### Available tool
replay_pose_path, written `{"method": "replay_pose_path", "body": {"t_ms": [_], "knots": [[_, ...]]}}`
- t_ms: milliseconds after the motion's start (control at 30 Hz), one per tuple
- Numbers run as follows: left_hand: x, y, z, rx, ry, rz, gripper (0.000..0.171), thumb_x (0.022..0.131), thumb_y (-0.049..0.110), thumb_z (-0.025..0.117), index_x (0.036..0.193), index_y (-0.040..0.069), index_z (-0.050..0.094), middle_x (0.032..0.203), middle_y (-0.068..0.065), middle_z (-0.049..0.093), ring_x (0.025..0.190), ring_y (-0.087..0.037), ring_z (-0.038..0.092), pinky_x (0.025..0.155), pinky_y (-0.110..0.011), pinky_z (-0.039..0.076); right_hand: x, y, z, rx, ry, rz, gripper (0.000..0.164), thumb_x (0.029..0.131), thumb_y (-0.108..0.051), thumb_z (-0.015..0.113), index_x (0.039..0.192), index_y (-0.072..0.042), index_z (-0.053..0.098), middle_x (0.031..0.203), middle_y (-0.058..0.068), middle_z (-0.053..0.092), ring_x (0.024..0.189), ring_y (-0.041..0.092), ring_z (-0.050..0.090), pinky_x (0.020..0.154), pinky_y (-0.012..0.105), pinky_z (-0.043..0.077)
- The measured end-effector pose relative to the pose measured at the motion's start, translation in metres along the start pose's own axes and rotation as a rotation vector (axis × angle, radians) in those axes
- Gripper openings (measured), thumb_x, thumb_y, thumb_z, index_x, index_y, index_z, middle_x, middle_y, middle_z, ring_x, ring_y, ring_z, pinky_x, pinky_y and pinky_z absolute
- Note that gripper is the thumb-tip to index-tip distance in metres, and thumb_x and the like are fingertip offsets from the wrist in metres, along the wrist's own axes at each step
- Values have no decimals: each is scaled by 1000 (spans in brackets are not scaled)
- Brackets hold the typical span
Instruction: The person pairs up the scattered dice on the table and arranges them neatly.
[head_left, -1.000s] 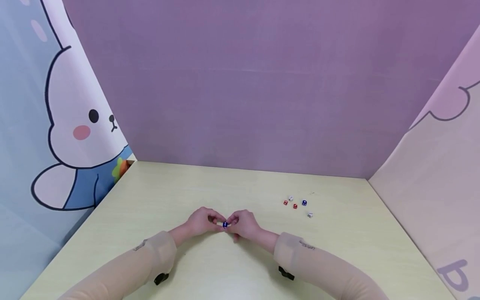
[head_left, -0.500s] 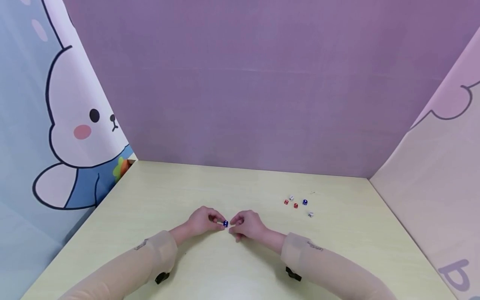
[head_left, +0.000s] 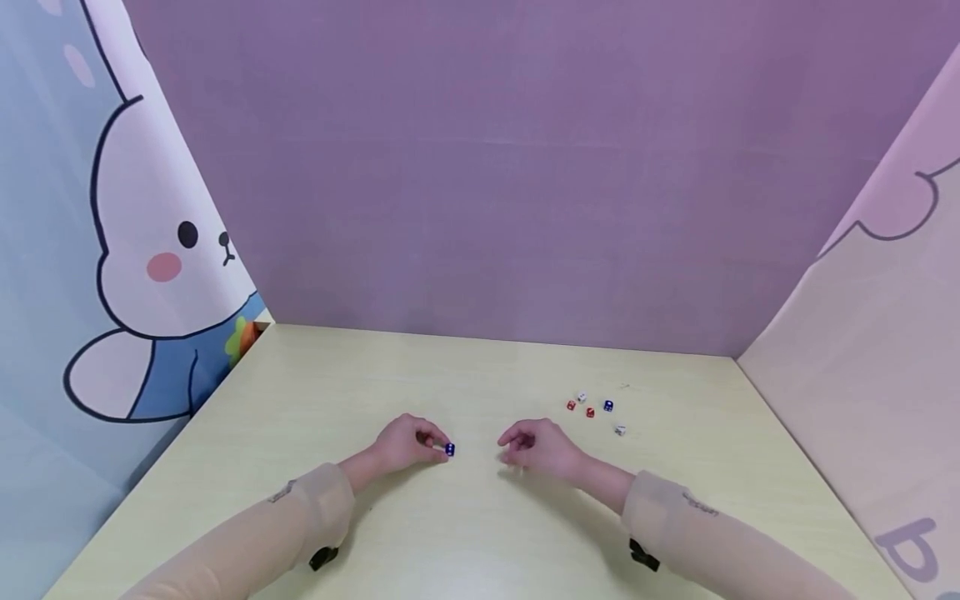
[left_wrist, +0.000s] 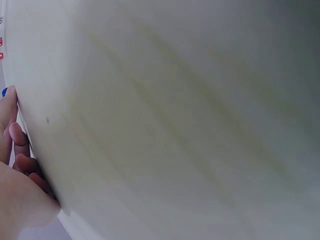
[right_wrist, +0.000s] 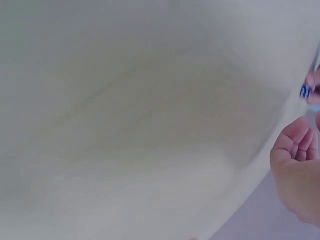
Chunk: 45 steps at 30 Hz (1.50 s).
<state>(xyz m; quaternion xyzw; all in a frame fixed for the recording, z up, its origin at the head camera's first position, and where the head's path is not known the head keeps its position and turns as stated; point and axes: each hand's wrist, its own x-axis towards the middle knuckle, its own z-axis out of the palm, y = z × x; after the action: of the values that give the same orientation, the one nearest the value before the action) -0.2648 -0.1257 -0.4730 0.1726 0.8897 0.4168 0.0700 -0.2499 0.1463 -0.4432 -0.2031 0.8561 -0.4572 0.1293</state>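
In the head view my left hand [head_left: 405, 442] pinches a blue die [head_left: 450, 449] between thumb and fingertips, low over the table. The right wrist view shows that same blue die [right_wrist: 305, 91] with white pips, at the far right edge. A sliver of its blue [left_wrist: 5, 92] shows past the thumb in the left wrist view. My right hand [head_left: 546, 448] is apart from it, to the right, its fingers loosely bent with nothing seen between them. Whether the blue piece is one die or more, I cannot tell.
Behind and right of my right hand lie several dice: two red dice [head_left: 590, 412], a blue die [head_left: 608, 406] and two white dice [head_left: 620, 430]. The pale wooden table [head_left: 360, 367] ends at a purple backdrop [head_left: 480, 208]. Printed cloths [head_left: 45, 250] flank both sides.
My right hand has let go near the blue die and drawn away to the right. The left hand keeps its place, still pinching the die. The loose dice have not moved.
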Motion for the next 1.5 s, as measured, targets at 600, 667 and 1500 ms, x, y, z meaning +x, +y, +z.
{"method": "replay_pose_path", "body": {"t_ms": [600,667,1500], "knots": [[0,-4,1,1,2,26,16,73,22,82,86,19,74,69,6,58,68,-11,49,65,-23,38,-22,32,-104,-135,213,10,31,83,-16,73,108,0,65,87,6,65,79,16,57,64,22,47],[0,-4,1,0,4,29,16,73,22,82,86,19,74,69,6,58,68,-11,50,64,-22,39,-23,38,-113,-162,259,20,30,83,-16,72,108,-1,65,88,5,65,81,15,58,64,22,47],[1,-8,1,-17,8,22,16,72,22,82,86,18,75,69,6,60,66,-11,50,62,-22,39,-13,105,-149,-281,257,177,30,85,-14,70,111,0,64,98,11,66,91,23,59,77,31,48]]}}
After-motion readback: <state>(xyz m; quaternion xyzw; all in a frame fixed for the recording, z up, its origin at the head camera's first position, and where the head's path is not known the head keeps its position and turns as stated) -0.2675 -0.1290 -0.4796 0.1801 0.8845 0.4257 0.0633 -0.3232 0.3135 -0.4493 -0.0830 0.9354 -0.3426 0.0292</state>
